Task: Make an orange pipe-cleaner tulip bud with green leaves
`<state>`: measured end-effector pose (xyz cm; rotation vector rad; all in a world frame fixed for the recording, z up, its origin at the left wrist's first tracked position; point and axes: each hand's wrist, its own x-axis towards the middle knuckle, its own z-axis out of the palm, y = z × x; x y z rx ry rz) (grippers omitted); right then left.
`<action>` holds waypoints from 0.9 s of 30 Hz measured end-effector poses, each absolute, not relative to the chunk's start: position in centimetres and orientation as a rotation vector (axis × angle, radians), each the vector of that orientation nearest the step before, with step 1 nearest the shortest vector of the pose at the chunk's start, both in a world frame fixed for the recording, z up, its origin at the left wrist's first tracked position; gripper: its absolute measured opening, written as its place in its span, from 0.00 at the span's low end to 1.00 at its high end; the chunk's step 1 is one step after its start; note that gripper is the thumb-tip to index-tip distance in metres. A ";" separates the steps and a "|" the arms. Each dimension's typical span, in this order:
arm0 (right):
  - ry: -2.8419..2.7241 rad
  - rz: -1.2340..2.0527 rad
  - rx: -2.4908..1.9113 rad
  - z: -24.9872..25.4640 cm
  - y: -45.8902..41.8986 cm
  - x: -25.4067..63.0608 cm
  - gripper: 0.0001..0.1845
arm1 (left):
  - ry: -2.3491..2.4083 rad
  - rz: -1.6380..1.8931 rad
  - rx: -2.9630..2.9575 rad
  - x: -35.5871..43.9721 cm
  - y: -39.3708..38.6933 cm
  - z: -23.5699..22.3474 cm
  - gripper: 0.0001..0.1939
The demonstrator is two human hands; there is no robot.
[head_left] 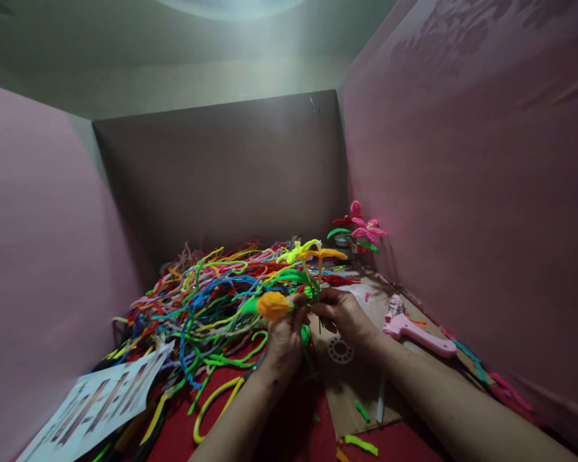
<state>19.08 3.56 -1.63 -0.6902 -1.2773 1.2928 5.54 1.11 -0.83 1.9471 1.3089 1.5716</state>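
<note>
My left hand (286,337) is closed around the stem of an orange pipe-cleaner flower (273,307), which leans to the left over the pile. Beside it, my right hand (340,308) pinches the thin green stems (314,289) of more pipe-cleaner flowers. A yellow flower (298,251) and an orange one (325,254) stand up above my fingers, with green leaves (289,277) to their left. The hands nearly meet, and the fingers partly hide where the stems come together.
A heap of coloured pipe cleaners (212,282) fills the left and back. Yellow-handled scissors (216,404) and a printed sheet (101,404) lie at left. A pink glue gun (419,333) rests right of the cardboard (347,398). Pink flowers (366,228) stand behind.
</note>
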 end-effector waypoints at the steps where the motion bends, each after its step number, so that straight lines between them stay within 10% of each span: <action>1: -1.272 1.287 -0.688 -1.6 3.5 19.1 0.12 | 1.302 1.569 1.963 5.6 0.9 -0.6 0.10; 27: -1.372 1.254 -0.754 -1.0 2.6 18.7 0.13 | 1.180 1.432 1.663 5.1 0.7 0.1 0.10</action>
